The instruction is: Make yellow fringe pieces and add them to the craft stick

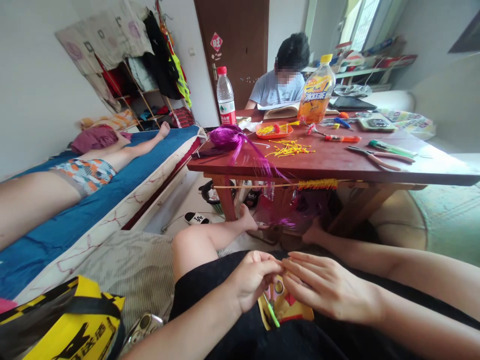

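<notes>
**Pinching Fingertips Together Over the Lap**

Working low over black shorts (210, 310), both hands met tip to tip. Curling the left hand (252, 284) into a closed pinch, thumb pressed to fingers, around something too small to make out. Laying the right hand (327, 289) flatter, fingers stretched leftward and touching the left's fingertips; cannot tell whether gripping anything. Showing just beneath the left hand, a thin green strip (272, 311) across a yellow-and-red packet (290, 310) on the lap; held or merely resting, cannot tell.

Sitting on a striped cushion (127, 265), with a yellow bag (71, 320) at the near left. Stretching bare feet under a red wooden table (330, 160). Strung along its near edge, a taut cord (243, 186), partly wound in yellow and orange. Spilling over that edge, a purple tinsel bundle (228, 137). Scattered on top: yellow strips (288, 148), an orange tray (275, 136), pliers (378, 160), a green-handled cutter (392, 148), a water bottle (226, 100) and an orange drink bottle (317, 92).

Lying on a blue bed (75, 220) at the left, another person (86, 172). Seated at the table's far side, a further person (270, 90), bent over an open book (281, 111).
</notes>
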Tool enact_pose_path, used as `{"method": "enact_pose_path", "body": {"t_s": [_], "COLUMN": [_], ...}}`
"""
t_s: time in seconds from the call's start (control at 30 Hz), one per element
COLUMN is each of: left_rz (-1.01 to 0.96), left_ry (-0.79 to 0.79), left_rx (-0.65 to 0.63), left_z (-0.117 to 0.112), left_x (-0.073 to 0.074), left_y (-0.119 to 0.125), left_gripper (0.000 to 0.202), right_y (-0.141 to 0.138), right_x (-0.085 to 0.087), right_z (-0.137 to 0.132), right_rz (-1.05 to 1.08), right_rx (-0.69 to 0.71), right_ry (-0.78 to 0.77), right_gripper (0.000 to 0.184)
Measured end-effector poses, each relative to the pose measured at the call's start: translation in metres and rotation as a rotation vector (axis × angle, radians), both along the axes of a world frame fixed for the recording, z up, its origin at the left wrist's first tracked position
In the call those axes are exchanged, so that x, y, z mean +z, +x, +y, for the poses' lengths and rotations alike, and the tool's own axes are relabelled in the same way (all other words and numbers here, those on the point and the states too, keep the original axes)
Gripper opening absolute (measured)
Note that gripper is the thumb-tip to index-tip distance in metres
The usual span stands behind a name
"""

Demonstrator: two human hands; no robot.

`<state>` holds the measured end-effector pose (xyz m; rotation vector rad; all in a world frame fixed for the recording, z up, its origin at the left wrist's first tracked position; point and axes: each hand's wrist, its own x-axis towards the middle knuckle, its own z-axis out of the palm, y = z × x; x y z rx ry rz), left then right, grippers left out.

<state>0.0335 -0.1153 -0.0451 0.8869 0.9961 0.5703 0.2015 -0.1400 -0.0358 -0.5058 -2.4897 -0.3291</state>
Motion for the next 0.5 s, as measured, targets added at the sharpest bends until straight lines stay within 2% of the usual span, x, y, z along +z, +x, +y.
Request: {"method": "enact_pose_path", "body": {"t_s": [0.07, 0.13, 0.2, 0.27, 0.33, 0.43, 0.5], "left_rz": [-0.046, -0.075, -0.089, -0.075, 0.006, 0.229, 0.344], "left_ry": [-0.065, -0.086, -0.075, -0.002, 0.197, 0.613, 0.793], "left_rx": [0.003, 0.009, 0.022, 0.026, 0.025, 0.023, 0.007], "left_z": [-0.001, -0.003, -0.006, -0.008, -0.011, -0.015, -0.017], "left_x": [-0.003, -0.004, -0.002, 0.002, 0.007, 0.015, 0.019], "left_y": [0.000, 0.000, 0.000, -0.001, -0.002, -0.004, -0.004], "left_gripper": [0.009, 0.010, 0.011, 0.013, 0.015, 0.013, 0.015], "right_y": [0.002, 0.001, -0.001, -0.004, -0.008, -0.013, -0.016], "right_x": [0.003, 0.006, 0.008, 0.007, 0.005, 0.006, 0.008], "right_z": [-0.001, -0.002, -0.002, -0.003, -0.003, -0.003, -0.002], "right_rz": [-0.026, -0.012, 0.014, 0.081, 0.198, 0.410, 0.507], "right_rx": [-0.014, -0.028, -0.029, -0.028, -0.077, -0.251, -0.336], "right_ry": [0.067, 0.048, -0.013, -0.147, -0.364, -0.769, -1.003], "right_gripper": [0.032, 0.035, 0.037, 0.038, 0.034, 0.023, 0.019]}}
